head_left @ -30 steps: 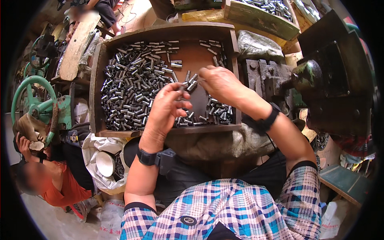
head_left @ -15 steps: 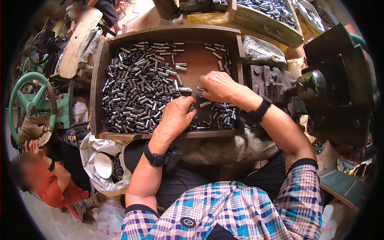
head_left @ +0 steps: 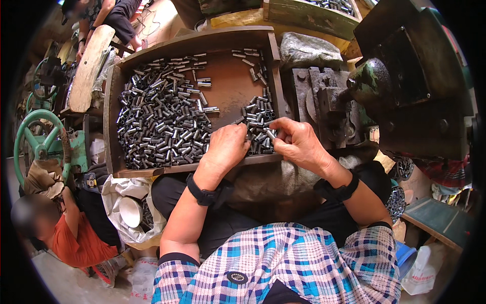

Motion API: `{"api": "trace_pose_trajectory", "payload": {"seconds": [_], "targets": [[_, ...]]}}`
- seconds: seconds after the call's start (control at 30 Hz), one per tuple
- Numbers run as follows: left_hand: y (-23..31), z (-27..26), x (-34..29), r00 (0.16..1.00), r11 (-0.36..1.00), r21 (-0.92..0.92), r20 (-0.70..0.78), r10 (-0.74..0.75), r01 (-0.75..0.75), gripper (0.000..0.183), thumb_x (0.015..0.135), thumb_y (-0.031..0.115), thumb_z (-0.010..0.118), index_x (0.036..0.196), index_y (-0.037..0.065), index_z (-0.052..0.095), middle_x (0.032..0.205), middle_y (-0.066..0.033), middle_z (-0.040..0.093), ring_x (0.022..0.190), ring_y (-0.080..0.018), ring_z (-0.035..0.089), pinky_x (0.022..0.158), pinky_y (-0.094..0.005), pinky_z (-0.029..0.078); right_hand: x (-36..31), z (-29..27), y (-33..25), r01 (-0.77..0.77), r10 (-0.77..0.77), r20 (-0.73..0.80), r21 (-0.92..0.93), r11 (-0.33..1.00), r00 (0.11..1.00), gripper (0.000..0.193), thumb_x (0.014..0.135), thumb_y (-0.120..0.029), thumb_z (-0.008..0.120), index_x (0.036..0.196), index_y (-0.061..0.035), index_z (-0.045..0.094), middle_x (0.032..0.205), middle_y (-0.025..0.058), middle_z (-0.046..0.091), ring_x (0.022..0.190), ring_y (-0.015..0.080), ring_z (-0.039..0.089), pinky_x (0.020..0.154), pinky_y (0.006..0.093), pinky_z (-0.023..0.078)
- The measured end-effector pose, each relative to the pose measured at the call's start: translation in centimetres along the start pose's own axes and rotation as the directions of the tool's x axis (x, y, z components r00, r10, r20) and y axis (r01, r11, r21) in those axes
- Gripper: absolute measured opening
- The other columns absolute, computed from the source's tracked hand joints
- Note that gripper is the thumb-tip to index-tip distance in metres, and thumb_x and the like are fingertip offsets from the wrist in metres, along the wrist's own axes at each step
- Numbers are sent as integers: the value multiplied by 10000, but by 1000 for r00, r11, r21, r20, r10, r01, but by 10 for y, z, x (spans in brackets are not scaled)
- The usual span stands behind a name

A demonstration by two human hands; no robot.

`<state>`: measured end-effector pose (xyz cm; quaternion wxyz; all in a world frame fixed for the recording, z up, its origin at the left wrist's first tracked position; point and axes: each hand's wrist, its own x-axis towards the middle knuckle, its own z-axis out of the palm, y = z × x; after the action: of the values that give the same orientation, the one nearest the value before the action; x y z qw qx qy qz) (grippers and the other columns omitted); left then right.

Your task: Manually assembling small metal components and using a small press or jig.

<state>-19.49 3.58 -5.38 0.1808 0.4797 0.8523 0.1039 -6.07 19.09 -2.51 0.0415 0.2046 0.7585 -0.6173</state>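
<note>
A wooden tray (head_left: 113, 121) in front of me holds a large heap of short metal tubes (head_left: 162, 114) on its left side and a smaller pile (head_left: 258, 111) at its right. My left hand (head_left: 226, 148) is closed over the tray's near part, between the two piles; what its curled fingers hold, if anything, is hidden. Beside it, at the near right corner, my right hand (head_left: 302, 144) pinches a short metal tube (head_left: 271, 134) between thumb and fingers. Bare brown tray bottom (head_left: 229, 76) shows between the piles.
To the right stands a dark, greasy machine (head_left: 405, 86) with a metal clamp block (head_left: 321, 96). A green handwheel (head_left: 35, 137) and a co-worker in orange (head_left: 78, 238) are at left. A white sack with a bowl (head_left: 131, 211) sits by my left knee.
My right hand has come nearer and to the right, from the tray's middle to its near right corner, and turned. My left hand stays close by. The whole view has shifted slightly.
</note>
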Motion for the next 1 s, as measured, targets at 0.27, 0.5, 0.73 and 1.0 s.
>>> {"api": "trace_pose_trajectory", "payload": {"seconds": [0.27, 0.5, 0.73, 1.0], "targets": [[0, -5, -2, 998, 997, -76, 57, -2, 7, 227, 746, 198, 690, 869, 37, 587, 772, -178, 627, 776, -373, 612, 664, -454, 479, 0, -4, 0, 76, -75, 28, -35, 997, 997, 227, 799, -97, 557, 992, 21, 539, 592, 103, 596, 536, 160, 624, 517, 301, 492], [-7, -3, 1, 986, 987, -92, 82, 143, -135, 193, 755, 154, 664, 873, 33, 570, 758, -188, 614, 766, -378, 606, 658, -462, 471, 5, 1, 18, 74, -64, -56, 204, 976, 996, 187, 827, -77, 601, 925, 25, 478, 633, 65, 577, 514, 109, 582, 470, 263, 470], [-4, -2, 2, 995, 996, 48, 54, 79, -81, 254, 736, 206, 682, 847, 17, 554, 735, -192, 610, 747, -379, 609, 643, -470, 481, 5, -1, 21, 69, -61, -45, 220, 973, 997, 149, 841, -23, 587, 918, 9, 464, 710, 32, 573, 575, 52, 538, 480, 213, 464], [-1, -4, 2, 995, 990, 121, 79, 62, -72, 269, 730, 254, 690, 726, 6, 587, 712, -183, 614, 729, -362, 619, 648, -460, 490, 6, 0, 23, 97, -84, -71, 209, 973, 994, 129, 825, -11, 558, 928, 16, 486, 726, 32, 572, 566, 57, 546, 501, 205, 464]]}}
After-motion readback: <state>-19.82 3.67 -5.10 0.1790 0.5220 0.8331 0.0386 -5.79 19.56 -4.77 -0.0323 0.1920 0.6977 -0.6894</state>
